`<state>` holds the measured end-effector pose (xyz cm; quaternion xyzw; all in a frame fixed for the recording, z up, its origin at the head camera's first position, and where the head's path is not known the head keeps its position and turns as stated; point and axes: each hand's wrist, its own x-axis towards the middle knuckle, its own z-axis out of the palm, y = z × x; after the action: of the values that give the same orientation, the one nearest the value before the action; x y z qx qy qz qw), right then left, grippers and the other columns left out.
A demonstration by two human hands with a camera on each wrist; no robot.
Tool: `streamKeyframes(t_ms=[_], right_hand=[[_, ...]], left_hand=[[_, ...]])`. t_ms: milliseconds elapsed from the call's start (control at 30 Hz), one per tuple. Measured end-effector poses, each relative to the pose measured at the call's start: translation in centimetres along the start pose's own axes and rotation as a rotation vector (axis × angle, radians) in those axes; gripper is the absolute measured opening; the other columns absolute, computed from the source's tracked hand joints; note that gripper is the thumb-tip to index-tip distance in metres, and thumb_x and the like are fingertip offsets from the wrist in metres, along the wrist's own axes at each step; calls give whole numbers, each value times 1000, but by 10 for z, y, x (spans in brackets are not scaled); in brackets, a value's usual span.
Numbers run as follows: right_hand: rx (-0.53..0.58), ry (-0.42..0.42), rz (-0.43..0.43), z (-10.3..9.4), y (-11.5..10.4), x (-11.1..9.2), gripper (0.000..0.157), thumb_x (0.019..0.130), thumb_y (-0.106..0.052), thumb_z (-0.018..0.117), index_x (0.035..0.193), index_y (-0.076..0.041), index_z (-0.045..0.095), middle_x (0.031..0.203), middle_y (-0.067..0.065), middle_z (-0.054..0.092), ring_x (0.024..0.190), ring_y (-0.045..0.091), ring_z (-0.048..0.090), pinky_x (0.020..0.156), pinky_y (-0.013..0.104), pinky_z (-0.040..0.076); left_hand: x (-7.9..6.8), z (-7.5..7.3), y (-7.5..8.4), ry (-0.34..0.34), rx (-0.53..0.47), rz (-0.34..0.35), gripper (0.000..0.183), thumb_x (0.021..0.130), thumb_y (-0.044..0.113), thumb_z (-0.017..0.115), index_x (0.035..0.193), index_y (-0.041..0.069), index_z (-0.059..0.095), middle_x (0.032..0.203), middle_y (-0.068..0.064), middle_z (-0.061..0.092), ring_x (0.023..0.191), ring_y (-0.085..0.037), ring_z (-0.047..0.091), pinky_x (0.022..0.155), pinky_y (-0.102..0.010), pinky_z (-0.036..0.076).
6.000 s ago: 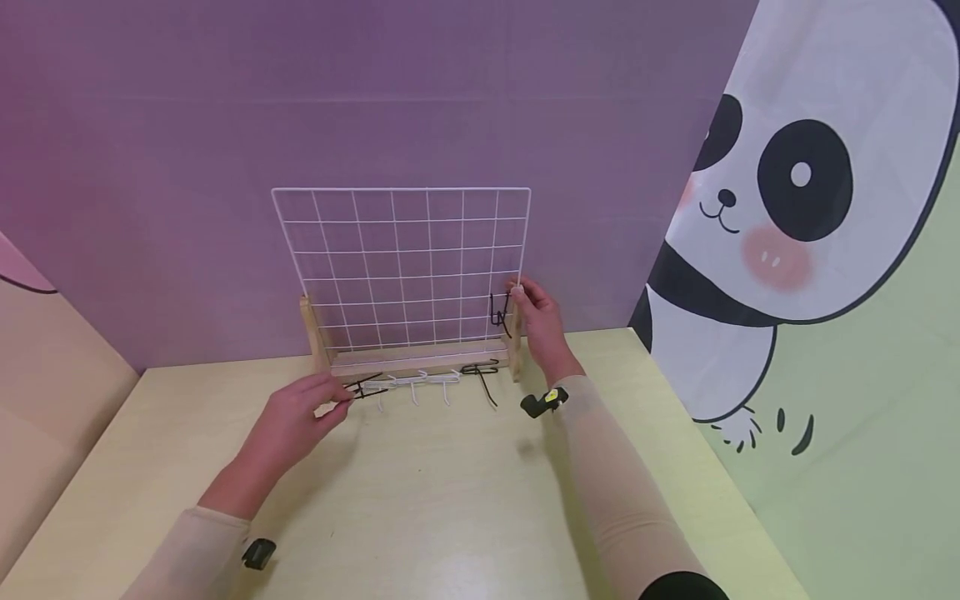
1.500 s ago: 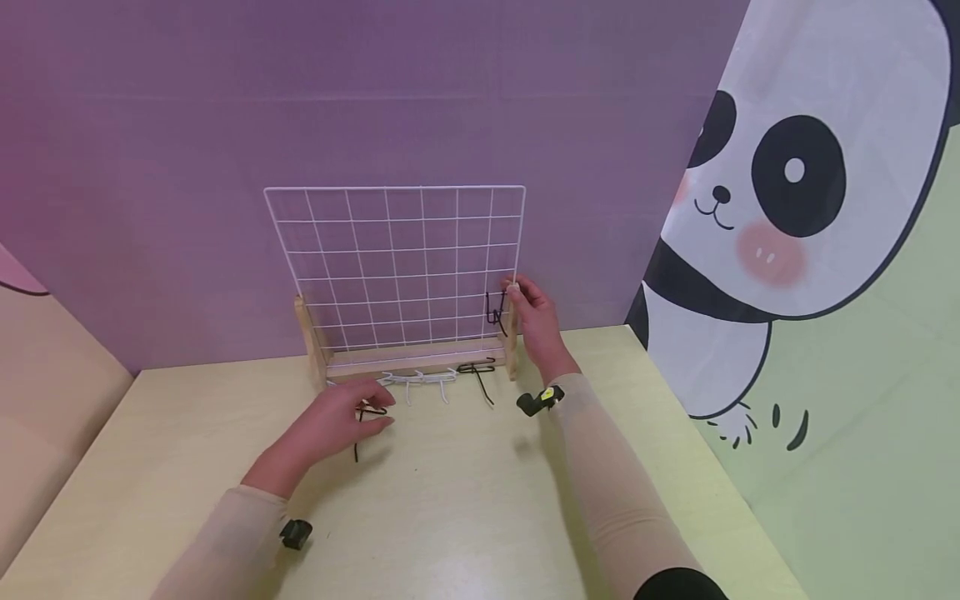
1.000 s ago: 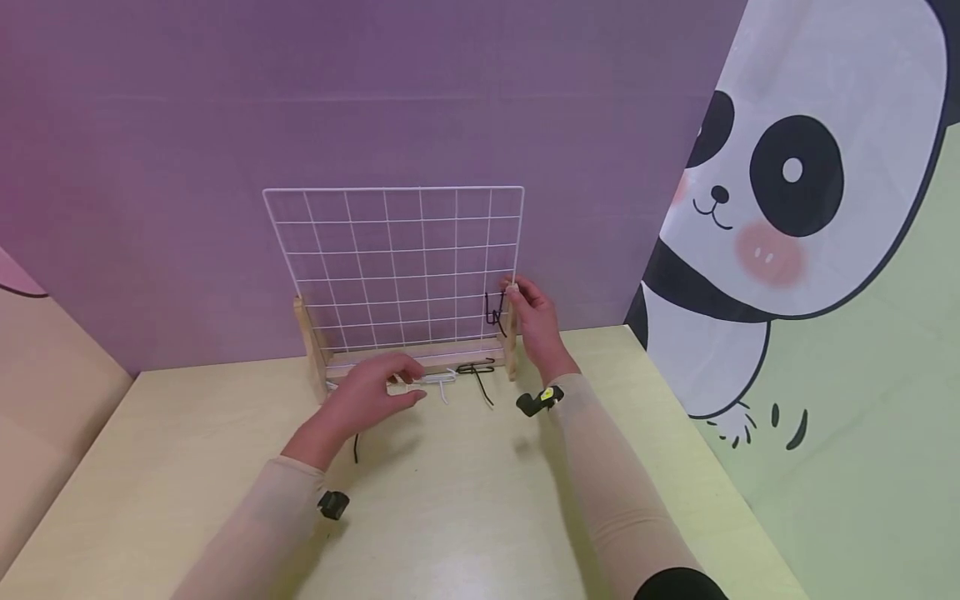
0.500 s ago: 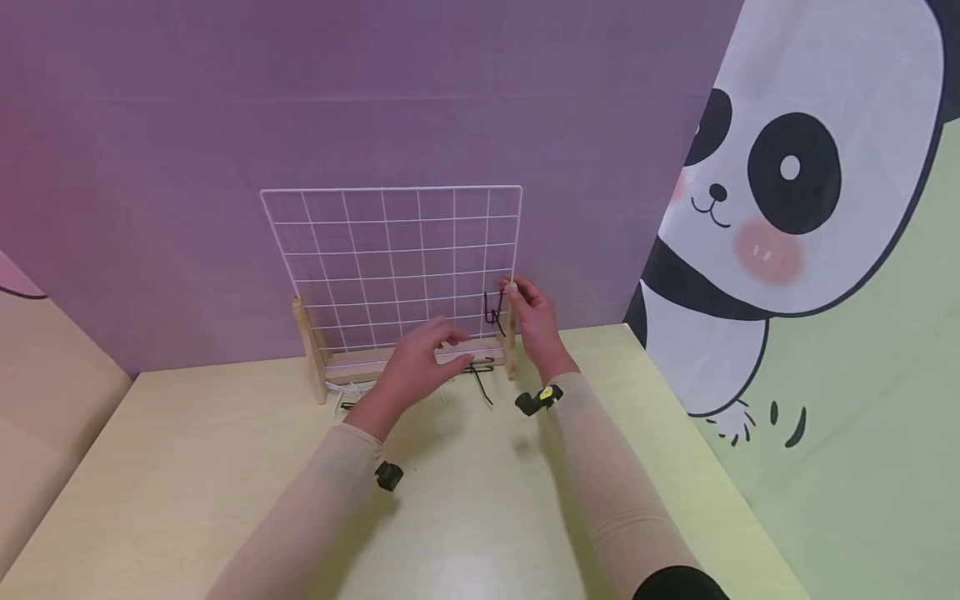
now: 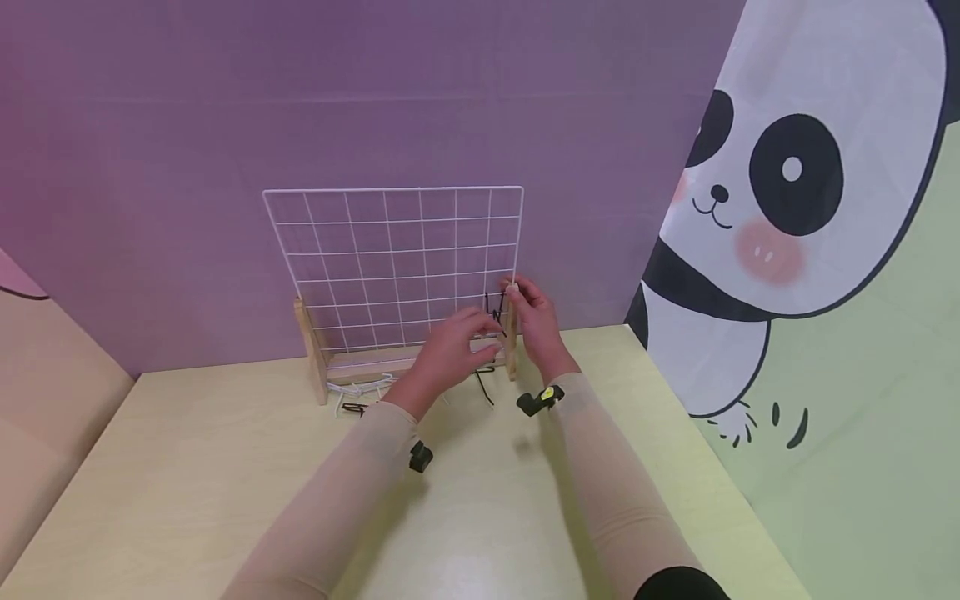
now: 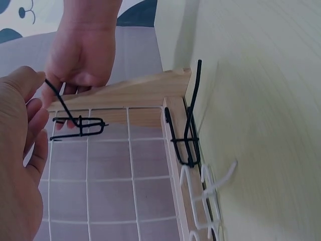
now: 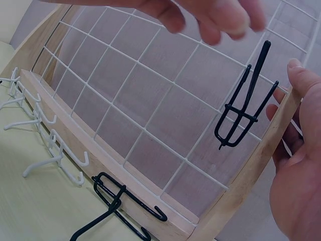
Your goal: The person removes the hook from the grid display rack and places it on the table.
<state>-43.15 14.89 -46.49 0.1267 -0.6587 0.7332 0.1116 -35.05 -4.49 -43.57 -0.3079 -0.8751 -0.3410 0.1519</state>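
A white wire grid panel [image 5: 397, 267] stands upright in a wooden stand [image 5: 311, 350]. My right hand [image 5: 542, 329] grips the stand's right side post [image 7: 261, 160], thumb on the near side and fingers behind. A black wire hook [image 7: 241, 118] hangs on the grid's lower right, beside that post. My left hand [image 5: 453, 346] is in front of this hook, thumb and fingers apart; the right wrist view shows a gap between fingertips and hook. Another black hook [image 7: 118, 198] lies by the stand's foot below, partly hidden by my left hand in the head view.
Several white hooks [image 5: 360, 387] lie along the stand's front base, and a black hook [image 5: 352, 408] is beside them at the left. The stand is on a pale wooden table [image 5: 225, 467], near a purple backdrop [image 5: 187, 208].
My left hand held a black hook at the left, put it down on the table, then moved right and up to the hook hanging on the grid. My right hand stays at the post.
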Motion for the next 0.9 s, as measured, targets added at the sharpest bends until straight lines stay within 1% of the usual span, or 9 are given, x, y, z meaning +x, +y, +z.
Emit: streamKeyframes(t_ms=[133,400,500,667,800,900], right_hand=[[7,-1,-1,-1,0,-1,33,113,-22,67,142,-8,71,142,6,73,136,21,62,119,46,44],[-5,-4,-7,-1,-1,-1,34,114,-22,65,144,-7,70,145,9,72,140,22,60,122,49,41],[-5,-7,-4,-2,-2,-2,34,114,-23,65,144,-7,69,145,8,71,141,21,59,124,50,40],[-2,-9,-1,-2,-1,-1,34,114,-22,65,145,-8,70,145,8,72,143,21,59,125,48,38],[-9,-5,0,-2,-1,-1,33,114,-23,65,144,-9,71,144,7,73,142,21,59,125,48,39],[-15,-3,-2,-2,-1,-1,34,114,-24,65,144,-10,71,144,6,73,141,21,60,124,49,40]], left_hand=[[6,6,1,1,-4,21,26,99,14,84,124,10,78,121,-1,68,114,-24,71,100,-43,61],[12,14,-2,19,-35,43,21,98,9,84,118,6,79,116,-5,68,109,-27,72,96,-43,62],[12,16,-4,25,-60,30,19,98,8,84,117,6,79,116,-7,69,109,-27,71,96,-43,62],[12,19,-4,39,-87,-15,16,100,9,83,116,6,80,113,-7,70,108,-26,71,97,-42,62],[12,20,-2,61,-73,-15,14,101,9,82,114,5,81,111,-6,71,108,-26,76,97,-41,64],[12,22,-1,89,-38,17,12,100,9,82,112,4,81,109,-5,72,108,-25,77,96,-39,64]])
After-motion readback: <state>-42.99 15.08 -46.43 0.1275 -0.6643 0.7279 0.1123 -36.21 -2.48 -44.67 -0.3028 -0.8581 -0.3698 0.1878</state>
